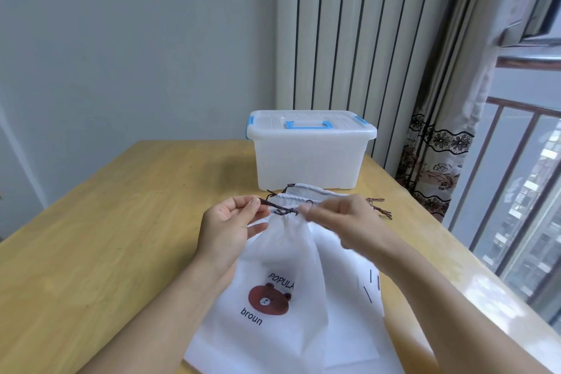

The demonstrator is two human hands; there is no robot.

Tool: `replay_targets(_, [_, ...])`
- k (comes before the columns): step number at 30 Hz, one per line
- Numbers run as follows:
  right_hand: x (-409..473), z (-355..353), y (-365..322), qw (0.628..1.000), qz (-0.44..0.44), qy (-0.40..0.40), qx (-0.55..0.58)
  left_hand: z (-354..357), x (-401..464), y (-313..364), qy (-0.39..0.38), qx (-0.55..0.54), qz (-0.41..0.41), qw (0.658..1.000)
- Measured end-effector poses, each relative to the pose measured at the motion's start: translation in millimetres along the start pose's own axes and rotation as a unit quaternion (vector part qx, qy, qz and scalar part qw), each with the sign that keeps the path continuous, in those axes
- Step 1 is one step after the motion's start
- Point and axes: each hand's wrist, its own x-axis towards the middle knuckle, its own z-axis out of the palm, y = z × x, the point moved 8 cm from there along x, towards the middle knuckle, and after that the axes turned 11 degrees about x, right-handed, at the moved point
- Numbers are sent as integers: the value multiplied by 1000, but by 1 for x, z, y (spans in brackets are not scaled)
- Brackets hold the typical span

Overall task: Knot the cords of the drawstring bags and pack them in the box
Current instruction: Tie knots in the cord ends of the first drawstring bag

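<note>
A white drawstring bag [279, 255] printed with a brown bear lies on top of a stack of similar white bags on the wooden table [91, 252]. Its mouth is gathered, and a dark brown cord [277, 208] runs across it. My left hand [230, 228] pinches the cord's left end between thumb and fingers. My right hand [340, 215], slightly blurred, pinches the cord at the gathered mouth. Behind the bags stands a translucent white box [309, 161] with blue latches, its lid closed.
More cord ends [379, 206] from the lower bags stick out to the right of my right hand. A striped curtain and a patterned curtain hang behind the table. A window with a railing runs along the table's right edge.
</note>
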Motion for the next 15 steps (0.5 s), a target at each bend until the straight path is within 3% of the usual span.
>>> replay_targets(3, [-3,18,5,999,5,-47,-20,2,2,4,-27,49,43,997])
replay_targets(6, [0,19,7,997,22,-48,63,4,2,2,-66,40,36,996])
replay_targets(11, [0,23,15,997,45,-28,63,6,3,4,-65,57,55,995])
replay_targets(15, [0,23,14,996,58,-32,65,-2,8,-7,-26,7,7,1000])
